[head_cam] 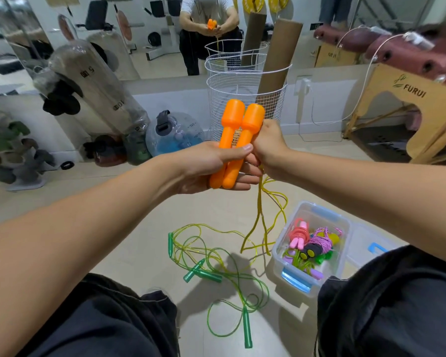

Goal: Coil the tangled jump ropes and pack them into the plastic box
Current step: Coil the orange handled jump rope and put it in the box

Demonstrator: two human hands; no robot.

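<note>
Handles (236, 140), orange, paired upright across left hand (211, 167) palm, thumb clamped over; right hand (267, 148) at 3 o'clock, fingers curled on yellow rope (260, 202).

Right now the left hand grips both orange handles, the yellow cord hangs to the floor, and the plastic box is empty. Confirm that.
One thing is wrong: the plastic box is not empty. The head view shows coiled ropes already in it. The left hand does grip both orange handles, and the yellow cord does hang to the floor.
</note>
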